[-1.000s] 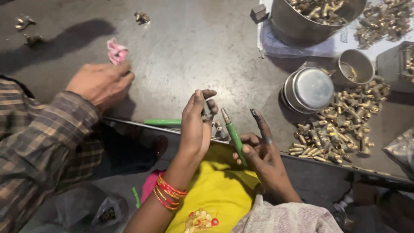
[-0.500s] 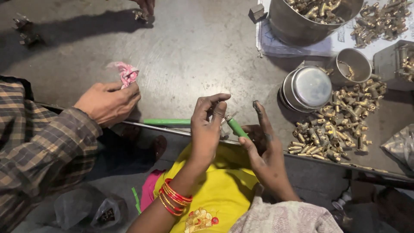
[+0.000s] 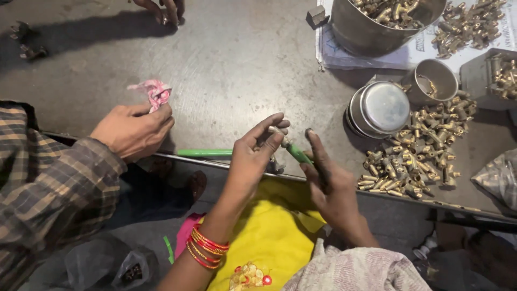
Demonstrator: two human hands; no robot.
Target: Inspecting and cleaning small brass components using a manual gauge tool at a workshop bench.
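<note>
My left hand, with red and gold bangles on the wrist, pinches a small brass part between thumb and fingertips at the table's front edge. My right hand grips a green-handled tool, its forefinger stretched up along it. The tool's tip meets the brass part. Both hands are over a yellow cloth in my lap.
A co-worker's hand in a checked sleeve rests at the left, touching a pink rag. Another green tool lies on the table edge. Brass fittings are heaped at the right beside stacked steel bowls and a big pot. Another person's fingers show at the top.
My left fingers have closed around the brass part at the tool's tip, and my right hand has tilted the tool toward it. The co-worker's hand slid right with the pink rag.
</note>
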